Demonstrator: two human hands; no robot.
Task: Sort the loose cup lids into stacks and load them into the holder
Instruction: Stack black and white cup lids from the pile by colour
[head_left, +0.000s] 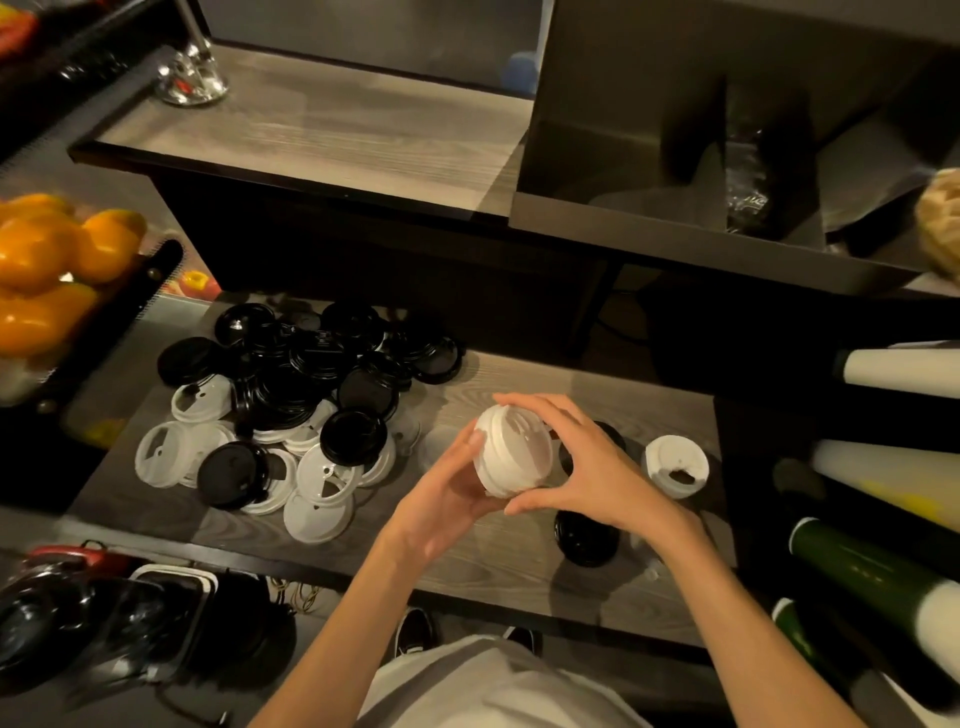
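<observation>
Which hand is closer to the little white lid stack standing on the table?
Right. The right hand is just left of the standing white lid stack, with a small gap. The left hand is farther left, beyond the white lid stack both hands hold.

Your left is blocked by the heap of loose lids (291, 410). Bare counter (467, 384) lies open between it and the small white stack (677, 466) and black stack (586, 538) to your right.

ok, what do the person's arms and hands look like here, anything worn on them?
Both forearms are bare to the frame edge: no sleeves, gloves, watch or rings visible on the left hand or right hand. A light grey-white garment covers the torso below.
</observation>
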